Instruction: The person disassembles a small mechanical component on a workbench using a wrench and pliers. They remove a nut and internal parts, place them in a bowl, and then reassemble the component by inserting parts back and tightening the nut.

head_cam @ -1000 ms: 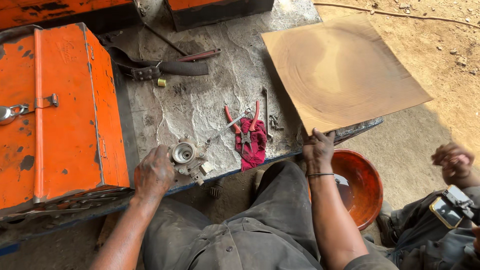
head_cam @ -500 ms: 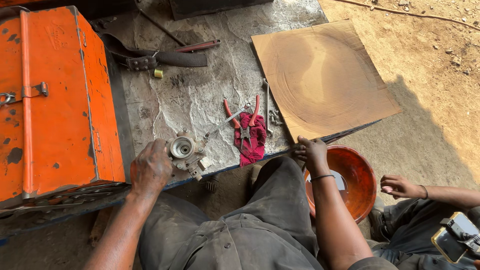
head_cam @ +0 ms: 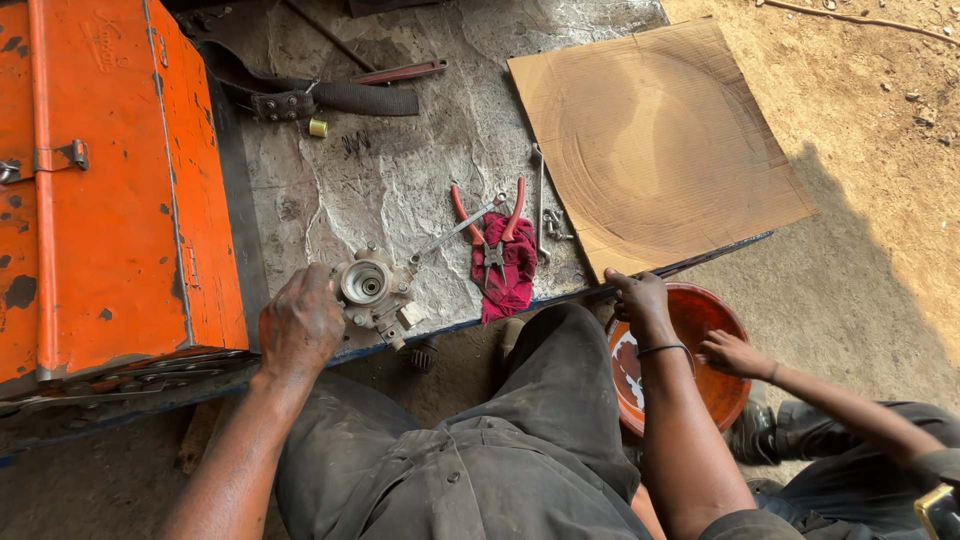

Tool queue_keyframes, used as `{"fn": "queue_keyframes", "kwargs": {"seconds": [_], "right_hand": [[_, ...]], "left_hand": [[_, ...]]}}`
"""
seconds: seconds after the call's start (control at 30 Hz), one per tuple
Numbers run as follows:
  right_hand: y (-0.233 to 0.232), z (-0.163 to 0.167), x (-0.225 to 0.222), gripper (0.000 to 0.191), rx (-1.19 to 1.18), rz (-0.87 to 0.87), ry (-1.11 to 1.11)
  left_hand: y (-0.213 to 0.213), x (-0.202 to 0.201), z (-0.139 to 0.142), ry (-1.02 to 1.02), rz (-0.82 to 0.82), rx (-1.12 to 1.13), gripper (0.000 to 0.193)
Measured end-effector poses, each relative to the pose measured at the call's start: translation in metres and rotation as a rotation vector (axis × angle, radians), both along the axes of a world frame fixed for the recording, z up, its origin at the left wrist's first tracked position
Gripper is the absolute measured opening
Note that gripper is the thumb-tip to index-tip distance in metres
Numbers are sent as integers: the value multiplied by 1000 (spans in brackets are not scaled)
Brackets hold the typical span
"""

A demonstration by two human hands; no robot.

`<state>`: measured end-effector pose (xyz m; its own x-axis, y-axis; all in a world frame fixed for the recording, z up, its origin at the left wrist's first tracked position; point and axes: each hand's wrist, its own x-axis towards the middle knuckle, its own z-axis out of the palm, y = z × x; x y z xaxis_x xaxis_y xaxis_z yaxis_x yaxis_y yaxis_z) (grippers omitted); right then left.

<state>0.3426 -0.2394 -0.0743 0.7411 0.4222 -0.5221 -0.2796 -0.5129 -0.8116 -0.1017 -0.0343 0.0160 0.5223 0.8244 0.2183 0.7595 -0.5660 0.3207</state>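
The left hand (head_cam: pixel 300 325) is curling its fingers (head_cam: pixel 325 290) around a round metal part (head_cam: pixel 372 290), which is sitting on the counter (head_cam: pixel 400 190) edge. The right hand (head_cam: pixel 640 300) is pressing bent fingers on the cardboard sheet (head_cam: pixel 655 140) corner. Its fingertips are hiding underneath. Just beside it, another person's hand (head_cam: pixel 732 352) is reaching into an orange bowl (head_cam: pixel 705 385); what's inside is hard to see.

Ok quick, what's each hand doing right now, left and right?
Left hand: closed on the grey metal housing on the work slab.
Right hand: empty, fingers curled on the slab's front edge, above the orange bowl.
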Motion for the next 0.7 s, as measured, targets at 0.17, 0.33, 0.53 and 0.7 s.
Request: {"fn": "queue_keyframes", "kwargs": {"seconds": [0.17,0.33,0.53,0.7], "right_hand": [[-5,27,-2,46,-110,118,-110],[5,55,-10,52,-353,207,-753],[70,56,-36,45,-134,583,-952],[114,53,-40,43,-304,837,-1107]], "left_hand": [[0,0,0,-10,1,-4,11],[0,-1,-3,21,15,-42,12],[2,-1,-5,27,16,-23,13],[1,1,-3,21,33,-29,12]]}}
